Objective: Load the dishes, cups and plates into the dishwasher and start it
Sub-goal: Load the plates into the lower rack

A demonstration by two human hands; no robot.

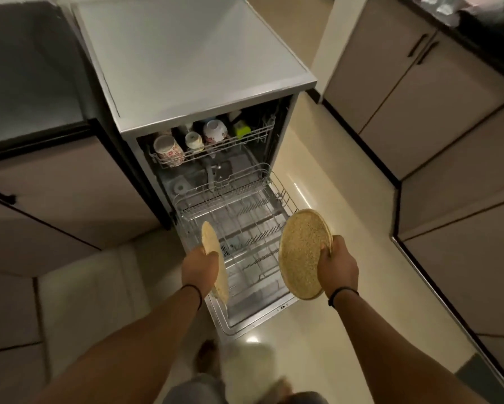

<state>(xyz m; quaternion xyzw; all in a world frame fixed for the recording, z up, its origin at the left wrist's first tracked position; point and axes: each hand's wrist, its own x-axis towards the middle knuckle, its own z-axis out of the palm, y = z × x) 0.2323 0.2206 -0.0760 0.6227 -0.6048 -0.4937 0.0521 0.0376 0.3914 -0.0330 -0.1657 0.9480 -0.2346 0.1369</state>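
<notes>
Two speckled plates are held edge-up over the pulled-out lower rack (245, 217) of an open dishwasher (186, 68). The left plate (214, 258) is gripped at its rim by the left hand (199, 268), thumb curled over the near face, and is seen almost edge-on. The right plate (304, 253) is pinched at its right rim by the right hand (339, 265), fingers (326, 252) wrapped round the edge, its underside turned toward the camera.

The loading step is judged to be in hand, with the plates not yet slotted. Beyond the fingers, the lower rack is seen without any dishes, its rows of tines running across it. Farther off, above the rack, the upper rack (210, 147) is already stocked with patterned cups (169, 150) and a bowl (214, 131).

The next move is judged to call for each plate to be lowered upright between two tines, one hand at a time or both together, with the rims kept clear of the wire sides.

Open room is given directly below both hands. The rack's left wall lies just beneath the left plate, and its right wall just inside the right plate, so little sideways margin is left. The door (245, 322) lies flat under the rack, close to the person's feet. Cabinets (419, 97) stand well apart on the right.
</notes>
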